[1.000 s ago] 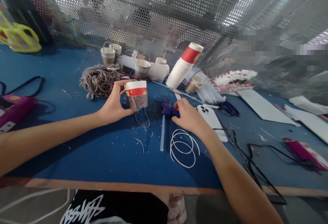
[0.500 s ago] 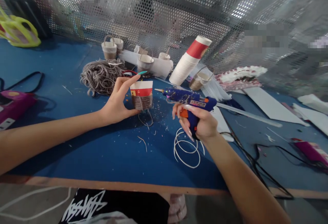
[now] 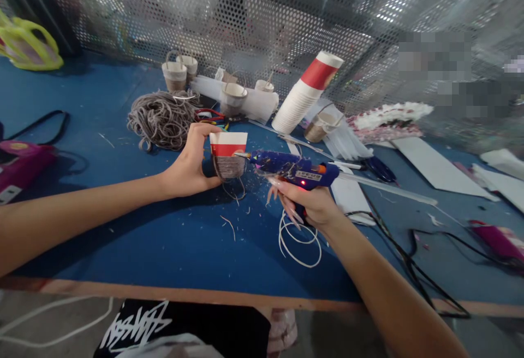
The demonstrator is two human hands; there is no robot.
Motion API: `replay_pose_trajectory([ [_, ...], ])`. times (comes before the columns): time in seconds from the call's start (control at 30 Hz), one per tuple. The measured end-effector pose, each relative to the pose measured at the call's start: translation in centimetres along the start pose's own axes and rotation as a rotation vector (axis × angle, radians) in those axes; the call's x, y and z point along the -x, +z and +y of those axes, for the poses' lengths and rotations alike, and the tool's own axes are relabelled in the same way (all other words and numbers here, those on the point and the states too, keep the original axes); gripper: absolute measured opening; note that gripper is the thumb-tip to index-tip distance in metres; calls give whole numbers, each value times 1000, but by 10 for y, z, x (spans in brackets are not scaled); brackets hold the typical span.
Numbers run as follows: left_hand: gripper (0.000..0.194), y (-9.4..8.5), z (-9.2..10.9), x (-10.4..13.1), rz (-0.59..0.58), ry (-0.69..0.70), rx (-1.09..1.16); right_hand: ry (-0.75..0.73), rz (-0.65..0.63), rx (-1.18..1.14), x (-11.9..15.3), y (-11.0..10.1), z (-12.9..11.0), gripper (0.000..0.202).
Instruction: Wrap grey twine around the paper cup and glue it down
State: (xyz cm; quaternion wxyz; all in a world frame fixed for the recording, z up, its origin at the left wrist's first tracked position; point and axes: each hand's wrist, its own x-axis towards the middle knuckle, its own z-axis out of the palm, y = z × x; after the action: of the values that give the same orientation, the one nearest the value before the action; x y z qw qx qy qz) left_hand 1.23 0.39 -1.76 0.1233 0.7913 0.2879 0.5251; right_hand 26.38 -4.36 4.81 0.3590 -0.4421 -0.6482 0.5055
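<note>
My left hand [image 3: 190, 161] grips a small paper cup [image 3: 229, 150], white at the rim with a red band, by its left side. Gray-brown cord is wound around the cup's lower part, and a loose loop hangs beneath it. A blue glue gun [image 3: 282, 166] is held in my right hand [image 3: 313, 200], its nozzle pointing left at the cup, touching or very near the red band just above the cord. A clear glue stick [image 3: 388, 184] sticks out of the gun's back end. One small red light shows on the gun.
A heap of gray cord [image 3: 161, 120] lies behind my left hand. Leaning cups are stacked [image 3: 298, 101] at the back, near small cord-wrapped cups [image 3: 233, 100]. A white wire coil [image 3: 301, 243] and black cables [image 3: 399, 249] lie at the right. Perforated metal [image 3: 262, 14] stands behind.
The glue gun has moved left and slightly down, bringing its nozzle to the cup. The cup has turned a little, and my left index finger has lowered behind its rim.
</note>
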Motion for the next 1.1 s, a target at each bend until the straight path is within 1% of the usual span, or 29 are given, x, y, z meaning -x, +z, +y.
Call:
replay_pose_trajectory([
  [0.07, 80, -1, 3, -1, -6, 6, -40, 17, -15, 0, 0, 1, 0, 34],
  [0.17, 84, -5, 13, -5, -40, 30, -119, 33, -35, 34, 0, 2, -1, 31],
  [0.33, 80, -10, 23, -6, -74, 109, -237, 15, -21, 137, -1, 5, -4, 29],
  [0.4, 82, -10, 23, -6, -74, 114, -259, 11, -15, 176, -1, 5, -5, 27],
  [0.57, 88, -8, 22, -4, -84, 121, -309, -4, 16, 268, -1, 6, -3, 36],
  [0.73, 88, -9, 23, -5, -90, 145, -320, -53, 36, 287, -3, 10, -7, 24],
  [0.9, 87, -9, 24, -5, -100, 143, -329, -58, 47, 309, -4, 13, -8, 23],
  [1.1, 86, -7, 24, -5, -84, 134, -325, -63, 44, 325, -5, 14, -10, 19],
])
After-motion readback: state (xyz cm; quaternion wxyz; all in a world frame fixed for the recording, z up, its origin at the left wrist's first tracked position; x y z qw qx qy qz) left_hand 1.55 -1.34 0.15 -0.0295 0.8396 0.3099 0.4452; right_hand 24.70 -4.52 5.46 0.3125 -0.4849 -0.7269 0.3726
